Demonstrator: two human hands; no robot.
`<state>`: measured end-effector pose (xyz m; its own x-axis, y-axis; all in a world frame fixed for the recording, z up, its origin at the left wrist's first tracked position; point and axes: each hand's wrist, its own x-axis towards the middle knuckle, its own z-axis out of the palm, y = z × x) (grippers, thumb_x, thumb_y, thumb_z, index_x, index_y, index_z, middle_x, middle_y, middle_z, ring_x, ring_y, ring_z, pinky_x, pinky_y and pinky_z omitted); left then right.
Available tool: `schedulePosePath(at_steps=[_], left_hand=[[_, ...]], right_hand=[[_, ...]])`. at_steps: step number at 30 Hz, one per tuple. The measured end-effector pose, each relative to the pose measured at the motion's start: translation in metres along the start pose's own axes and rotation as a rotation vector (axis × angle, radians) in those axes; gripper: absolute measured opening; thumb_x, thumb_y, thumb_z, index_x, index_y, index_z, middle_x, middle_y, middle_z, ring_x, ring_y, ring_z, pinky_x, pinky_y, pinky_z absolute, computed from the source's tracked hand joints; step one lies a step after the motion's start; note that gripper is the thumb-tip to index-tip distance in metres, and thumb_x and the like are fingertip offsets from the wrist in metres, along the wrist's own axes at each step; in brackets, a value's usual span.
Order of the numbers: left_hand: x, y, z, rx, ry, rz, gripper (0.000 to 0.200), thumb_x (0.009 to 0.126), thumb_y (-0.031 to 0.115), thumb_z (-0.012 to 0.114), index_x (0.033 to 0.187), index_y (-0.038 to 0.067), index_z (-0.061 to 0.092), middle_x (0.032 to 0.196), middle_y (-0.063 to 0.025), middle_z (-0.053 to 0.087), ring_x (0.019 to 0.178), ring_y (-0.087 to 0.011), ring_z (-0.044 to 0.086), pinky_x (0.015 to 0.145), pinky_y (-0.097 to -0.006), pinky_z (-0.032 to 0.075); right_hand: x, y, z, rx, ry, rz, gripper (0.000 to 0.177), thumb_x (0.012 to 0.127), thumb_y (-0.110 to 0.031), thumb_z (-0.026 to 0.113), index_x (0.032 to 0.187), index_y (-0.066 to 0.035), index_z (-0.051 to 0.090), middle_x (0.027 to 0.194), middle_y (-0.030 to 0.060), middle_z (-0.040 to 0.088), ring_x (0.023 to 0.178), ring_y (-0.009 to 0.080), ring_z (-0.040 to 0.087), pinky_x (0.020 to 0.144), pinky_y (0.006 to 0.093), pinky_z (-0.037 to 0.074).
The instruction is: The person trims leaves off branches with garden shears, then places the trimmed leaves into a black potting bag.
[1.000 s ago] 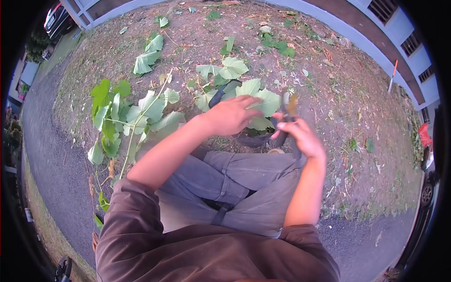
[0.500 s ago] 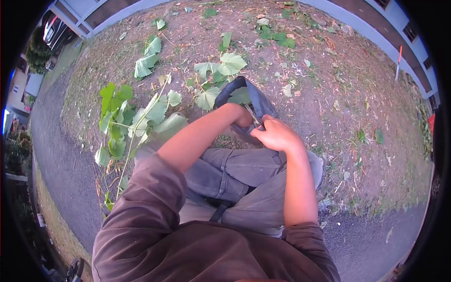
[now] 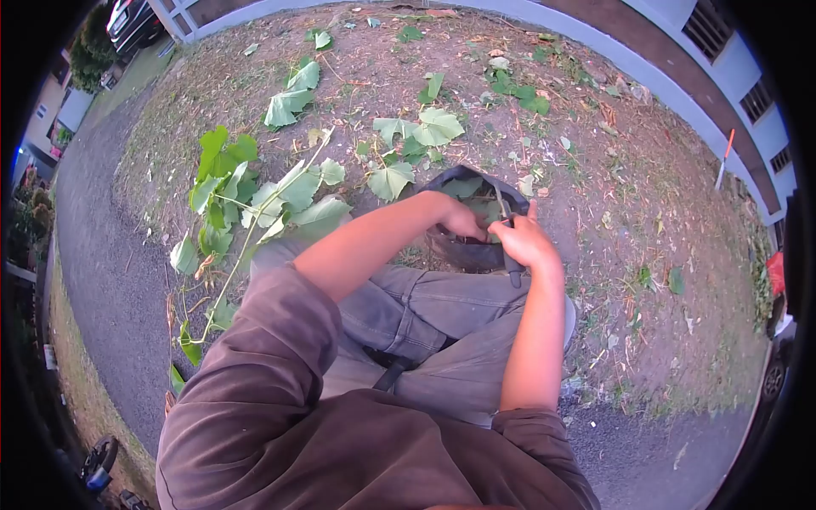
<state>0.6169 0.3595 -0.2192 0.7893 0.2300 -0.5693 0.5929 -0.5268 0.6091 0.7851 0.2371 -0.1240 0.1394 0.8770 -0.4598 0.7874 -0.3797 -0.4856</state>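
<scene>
A dark fabric bag (image 3: 466, 255) stands with its mouth up on the ground in front of my crossed legs, and green leaves (image 3: 463, 187) show inside it. My left hand (image 3: 461, 218) reaches in over the near left rim, fingers bent together low among the leaves; what they hold is hidden. At the right rim my right hand (image 3: 527, 243) is closed, thumb toward the bag's middle and index finger pointing up. It grips a thin dark-handled tool (image 3: 514, 274), whose lower end sticks out below the hand. A pale narrow strip (image 3: 502, 204) rises above the thumb.
A cut leafy vine (image 3: 255, 225) lies at my left, by my knee. Loose broad leaves (image 3: 438, 127) are scattered over bare soil ahead. Asphalt (image 3: 102, 221) runs along the left. An orange-and-white stick (image 3: 725, 159) leans by the wall at far right.
The bag's mouth has opened wider, with more leaves showing inside. Both hands and the bag appear slightly farther right as the view turned; my left fingers now show inside the bag.
</scene>
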Motion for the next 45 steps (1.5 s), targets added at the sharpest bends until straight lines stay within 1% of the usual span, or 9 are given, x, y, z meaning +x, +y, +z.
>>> schedulePosePath(at_steps=[1,2,6,16,26,32,35,42,45], left_hand=[[-0.02,0.019,-0.013,-0.005,0.005,-0.002,0.069,0.103,0.059,0.052,0.161,0.022,0.047,0.164,-0.0143,0.048,0.149,-0.0355,0.047,0.119,-0.0505,0.04],[-0.039,0.036,-0.027,0.1,0.035,0.012,0.068,0.103,0.057,0.053,0.16,0.02,0.048,0.159,-0.017,0.053,0.144,-0.0369,0.051,0.118,-0.0495,0.041],[-0.089,0.045,-0.044,0.228,0.202,0.134,0.057,0.101,0.051,0.061,0.142,0.012,0.066,0.13,-0.0199,0.072,0.12,-0.0378,0.069,0.103,-0.0457,0.053],[-0.139,0.03,-0.027,-0.032,0.102,-0.005,0.039,0.09,0.026,0.08,0.122,0.005,0.077,0.116,-0.0134,0.077,0.089,-0.0208,0.077,0.086,-0.0332,0.059],[-0.105,0.003,-0.014,-0.147,0.161,0.239,0.026,0.094,0.01,0.076,0.119,0.002,0.078,0.117,-0.0101,0.077,0.109,-0.0194,0.074,0.097,-0.0331,0.058],[-0.079,-0.025,-0.021,-0.756,0.612,0.059,0.018,0.102,0.008,0.07,0.115,-0.002,0.075,0.107,-0.0098,0.078,0.101,-0.0172,0.078,0.089,-0.0296,0.065],[-0.064,-0.04,-0.026,-0.824,0.633,-0.076,0.018,0.102,0.007,0.068,0.116,-0.003,0.073,0.106,-0.0098,0.078,0.101,-0.0186,0.078,0.09,-0.0302,0.065],[-0.063,-0.029,-0.022,-0.783,0.687,-0.122,0.015,0.101,0.006,0.068,0.112,-0.001,0.075,0.104,-0.0093,0.079,0.095,-0.0172,0.078,0.085,-0.0298,0.064],[-0.077,-0.001,-0.016,-0.365,0.72,0.121,0.013,0.099,0.006,0.069,0.109,-0.001,0.075,0.1,-0.0077,0.079,0.092,-0.0163,0.077,0.084,-0.0305,0.062]], right_hand=[[0.002,0.004,-0.002,-0.007,0.034,0.01,0.055,0.092,-0.047,0.064,0.127,-0.006,0.075,0.166,0.0373,0.028,0.157,0.0381,0.034,0.125,0.0441,0.033],[-0.004,0.007,-0.005,-0.065,0.116,-0.064,0.054,0.092,-0.045,0.065,0.123,-0.002,0.076,0.146,0.0375,0.057,0.14,0.0377,0.059,0.113,0.0452,0.047],[0.011,0.03,-0.009,0.098,0.065,0.028,0.058,0.087,-0.046,0.065,0.112,0.005,0.076,0.116,0.0327,0.072,0.115,0.0431,0.071,0.1,0.0491,0.053],[-0.016,0.002,-0.019,0.001,0.007,-0.077,0.056,0.086,-0.045,0.064,0.102,0.007,0.076,0.111,0.0331,0.072,0.109,0.0463,0.071,0.097,0.0497,0.055],[-0.015,-0.002,-0.018,-0.096,-0.049,-0.071,0.057,0.085,-0.047,0.071,0.113,0.002,0.077,0.117,0.0297,0.073,0.114,0.0414,0.071,0.098,0.0471,0.054],[-0.024,-0.007,-0.022,-0.068,-0.039,-0.115,0.063,0.084,-0.047,0.065,0.108,0.01,0.075,0.119,0.0326,0.071,0.114,0.0438,0.071,0.099,0.0478,0.055],[-0.025,-0.008,-0.021,-0.068,-0.041,-0.122,0.064,0.084,-0.047,0.065,0.108,0.011,0.075,0.119,0.0326,0.071,0.114,0.0438,0.071,0.1,0.0479,0.055],[-0.023,-0.007,-0.018,-0.079,-0.017,-0.122,0.064,0.084,-0.048,0.065,0.107,0.011,0.075,0.117,0.034,0.071,0.114,0.0448,0.071,0.1,0.0486,0.055],[-0.019,-0.001,-0.015,-0.051,0.012,-0.153,0.063,0.085,-0.046,0.065,0.103,0.013,0.074,0.115,0.0342,0.072,0.111,0.0457,0.071,0.099,0.0491,0.055]])
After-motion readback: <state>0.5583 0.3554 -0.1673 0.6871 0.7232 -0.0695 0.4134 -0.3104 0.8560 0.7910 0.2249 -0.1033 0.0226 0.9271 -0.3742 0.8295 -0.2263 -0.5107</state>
